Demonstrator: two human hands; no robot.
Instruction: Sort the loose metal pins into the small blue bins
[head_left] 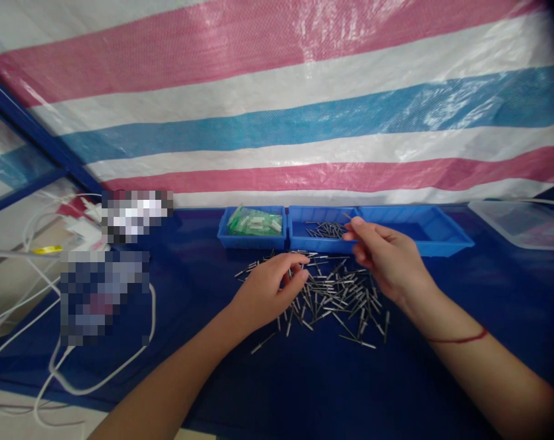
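Note:
A loose pile of metal blind rivets (336,290) with thin mandrels lies spread on the dark blue table. My left hand (270,284) is over the pile's left side, its thumb and index finger curled towards each other in a loose pinch. Whatever lies between those fingertips blends with the rivets behind. My right hand (386,253) is raised at the near edge of the blue bins, its fingers closed on a blind rivet (347,215) whose thin end sticks out. Just left of that hand, the middle blue bin (299,229) has several rivets in it.
A left blue bin (220,235) contains green-and-clear plastic packets (253,223). The right blue bin (441,244) adjoins the middle one. A clear plastic lid or tray (510,226) lies far right. White cables (153,311) loop at left beside blurred items. A striped sheet (277,134) hangs behind.

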